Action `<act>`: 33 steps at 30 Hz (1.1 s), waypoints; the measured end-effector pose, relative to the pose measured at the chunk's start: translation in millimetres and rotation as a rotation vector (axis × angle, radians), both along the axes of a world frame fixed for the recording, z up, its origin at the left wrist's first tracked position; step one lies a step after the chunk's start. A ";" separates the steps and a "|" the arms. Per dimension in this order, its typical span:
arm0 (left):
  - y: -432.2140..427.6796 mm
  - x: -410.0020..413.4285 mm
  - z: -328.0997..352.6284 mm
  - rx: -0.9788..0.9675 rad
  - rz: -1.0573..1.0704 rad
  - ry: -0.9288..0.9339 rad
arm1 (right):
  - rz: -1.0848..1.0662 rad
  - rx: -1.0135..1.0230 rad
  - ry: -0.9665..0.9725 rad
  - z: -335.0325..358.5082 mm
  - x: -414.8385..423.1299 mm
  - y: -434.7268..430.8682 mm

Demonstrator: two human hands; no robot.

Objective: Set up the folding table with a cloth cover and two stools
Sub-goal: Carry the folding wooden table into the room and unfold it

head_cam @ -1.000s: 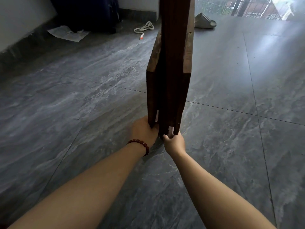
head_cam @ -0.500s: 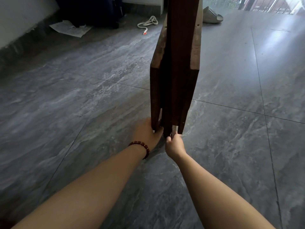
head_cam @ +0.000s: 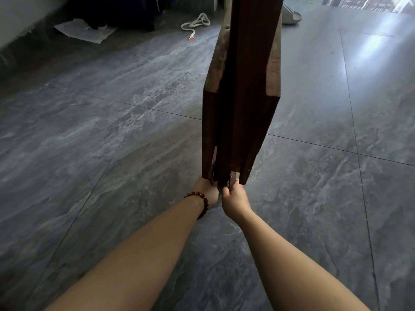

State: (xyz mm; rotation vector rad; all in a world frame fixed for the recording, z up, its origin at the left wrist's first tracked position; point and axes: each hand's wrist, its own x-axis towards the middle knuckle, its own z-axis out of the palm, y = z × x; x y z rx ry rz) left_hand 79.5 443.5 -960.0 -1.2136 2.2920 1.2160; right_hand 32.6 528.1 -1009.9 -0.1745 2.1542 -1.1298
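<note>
The folding table (head_cam: 242, 108) is upright and folded, its dark wooden slats packed flat together. Its lower end is right at the person's hands and its upper end runs out of sight above them. I cannot tell whether that lower end touches the floor.

The right hand (head_cam: 234, 199) is clenched round an inner slat at the very bottom. The left hand (head_cam: 207, 189), with a bead bracelet (head_cam: 198, 199) at the wrist, sits against the outer leg just beside the right. Its fingers are hidden behind the wood, so I cannot tell whether they grip or only brace.

Grey floor tiles (head_cam: 112, 153) lie beneath both hands. Well beyond them are a white cord (head_cam: 197, 22), a sheet of paper (head_cam: 84, 31) and a slipper (head_cam: 292, 16).

The worry, to my eye, is the low, narrow hold under a tall load, which could let the top tip away or sideways. If the legs swing open suddenly, fingers between the slats could be pinched. The glossy tiles could also let the lower end skid.
</note>
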 end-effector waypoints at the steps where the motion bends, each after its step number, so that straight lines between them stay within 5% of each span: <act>1: -0.8 -0.8 -2.0 -0.018 -0.028 -0.012 | 0.006 -0.008 0.007 -0.2 0.3 0.4; 33: 11.3 -0.8 -6.1 -0.092 -0.014 0.035 | 0.094 0.088 0.006 29.9 -7.3 15.6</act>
